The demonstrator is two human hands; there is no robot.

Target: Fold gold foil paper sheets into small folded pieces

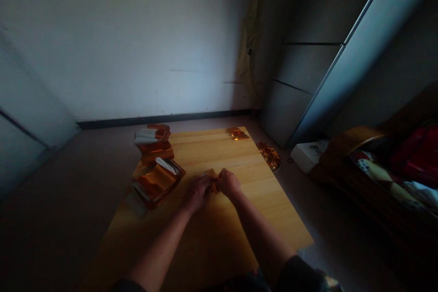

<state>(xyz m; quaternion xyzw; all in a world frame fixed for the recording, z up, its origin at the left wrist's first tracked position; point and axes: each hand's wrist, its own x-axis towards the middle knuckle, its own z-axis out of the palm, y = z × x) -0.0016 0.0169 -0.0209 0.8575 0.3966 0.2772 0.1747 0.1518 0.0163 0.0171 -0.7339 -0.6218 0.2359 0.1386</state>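
Across a pale wooden tabletop (pixel 205 150), seen from the head camera, the left hand (pixel 197 193) and right hand (pixel 228 182) met near the middle, both curled closed around a small folded piece of gold foil (pixel 214 178) that showed only in slivers between them; the tight pinch seemed meant to hold its creases in place. Just beside the left hand lay a heap of orange metallic foil sheets (pixel 158 181), with a second heap (pixel 153 146) beyond it, both at the table's edge, probably to leave the middle free for handling. A scrap of gold foil (pixel 237 133) sat at the far edge, while crumpled gold foil (pixel 269 155) lay on the floor nearby.
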